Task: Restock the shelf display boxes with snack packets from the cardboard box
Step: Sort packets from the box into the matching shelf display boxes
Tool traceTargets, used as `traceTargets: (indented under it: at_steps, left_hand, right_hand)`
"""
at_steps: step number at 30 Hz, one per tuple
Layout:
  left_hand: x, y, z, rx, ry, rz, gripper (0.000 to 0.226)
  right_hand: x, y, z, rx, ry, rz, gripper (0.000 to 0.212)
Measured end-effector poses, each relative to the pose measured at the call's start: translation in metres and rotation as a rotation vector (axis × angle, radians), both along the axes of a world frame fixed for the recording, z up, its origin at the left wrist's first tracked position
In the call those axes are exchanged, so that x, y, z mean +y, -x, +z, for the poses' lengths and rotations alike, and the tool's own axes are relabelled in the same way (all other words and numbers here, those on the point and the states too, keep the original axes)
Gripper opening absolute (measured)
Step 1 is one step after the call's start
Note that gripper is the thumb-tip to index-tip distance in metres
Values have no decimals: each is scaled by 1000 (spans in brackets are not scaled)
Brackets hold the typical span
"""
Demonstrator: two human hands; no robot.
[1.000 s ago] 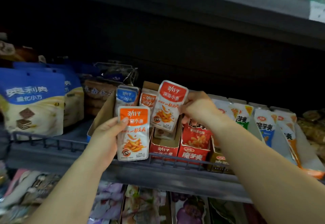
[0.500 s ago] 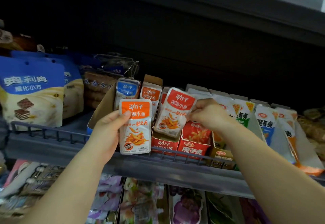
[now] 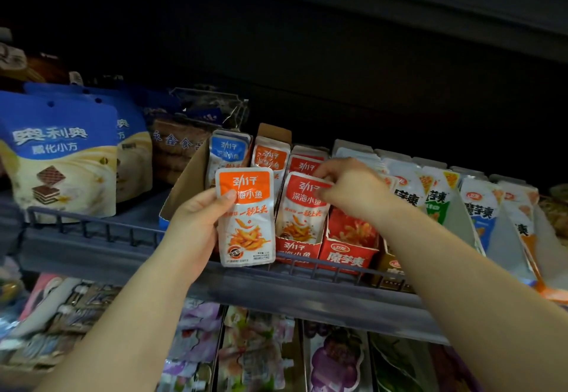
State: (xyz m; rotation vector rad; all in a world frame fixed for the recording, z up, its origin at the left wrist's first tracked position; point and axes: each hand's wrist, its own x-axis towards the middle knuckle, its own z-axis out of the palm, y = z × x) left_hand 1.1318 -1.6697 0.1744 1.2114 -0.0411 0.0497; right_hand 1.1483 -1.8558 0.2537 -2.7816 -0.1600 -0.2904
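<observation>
Red packet (image 3: 302, 204) at its matching box (image 3: 296, 248)
Right hand (image 3: 353, 190) pinches its top corner to seat it upright; left hand (image 3: 196, 228) grips the orange packet (image 3: 244, 216), likely next.

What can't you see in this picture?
Head view:
Supply cardboard box: outside the frame.
How full the red display box is: hidden by the red packet and right hand.
Small print on the orange packet in the left hand: too small.
Lower-shelf packets: blurred, cut off below.
</observation>
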Motion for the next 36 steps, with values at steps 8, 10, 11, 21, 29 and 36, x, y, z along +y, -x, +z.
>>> traceTargets:
  at_steps: [8,10,11,21,29,36]
  left_hand:
    - [1,-5,-5,9,-24,2,11]
    - [2,-5,-5,12,-26,7,11]
    - [2,-5,-5,14,-27,8,11]
    - [-2,-1,-1,49,-48,63,10]
    - [-13,6,4,22,-59,188,11]
    - [-9,17,2,-178,-372,350,13]
  right_hand:
    - [18,-32,26,16,468,-6,24]
    - [13,-44,23,0,461,-17,20]
    - [11,-49,21,-18,475,-32,19]
    - [12,-51,6,-352,696,-76,47]
    - [36,-13,9,282,-304,366,36]
    - [36,-15,6,311,-353,356,14]
